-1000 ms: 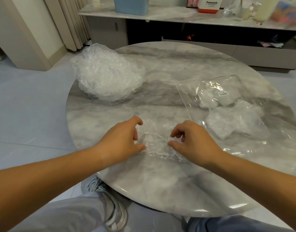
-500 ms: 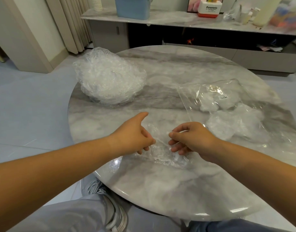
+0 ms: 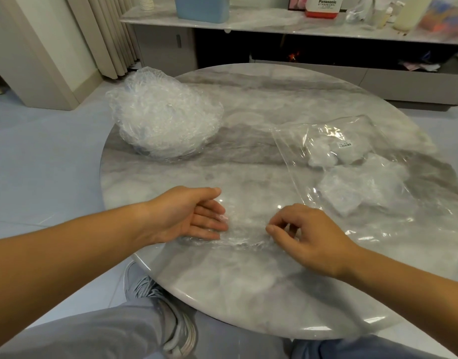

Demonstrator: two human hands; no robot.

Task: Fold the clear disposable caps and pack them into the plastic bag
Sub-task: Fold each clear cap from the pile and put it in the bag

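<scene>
Left hand opened flat on cap | right hand seemingly pinches cap edge

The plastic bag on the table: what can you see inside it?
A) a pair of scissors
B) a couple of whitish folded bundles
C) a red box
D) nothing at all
B: two whitish folded bundles show through the clear plastic bag, which lies flat on the table.
</scene>
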